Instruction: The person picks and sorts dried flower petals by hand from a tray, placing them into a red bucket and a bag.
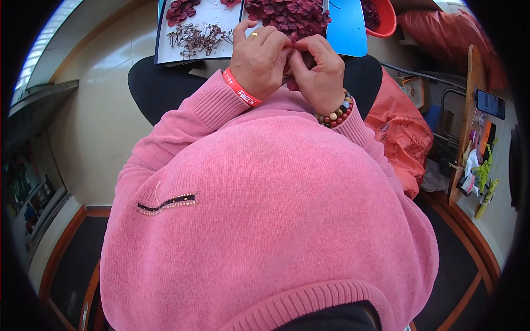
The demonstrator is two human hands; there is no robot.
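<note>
My left hand (258,58), with a ring and a red wristband, is closed, its thumb and fingertips pinched together. Against it works my right hand (321,71), also closed, a beaded bracelet at its wrist. Between the fingertips of both hands is a dark red fabric flower (292,37), mostly covered by the fingers. Just beyond the hands lies a heap of dark red fabric flowers (287,15) on a white-lined tray (205,12). Thin brown stems (200,39) lie in a loose pile left of my left hand.
A blue board (353,30) lies under the tray's right side. Beside it stands a red bowl (388,19) with more dark red petals. Red plastic sacks (400,132) are on the right, near a wooden shelf edge (466,121) with a phone (490,103).
</note>
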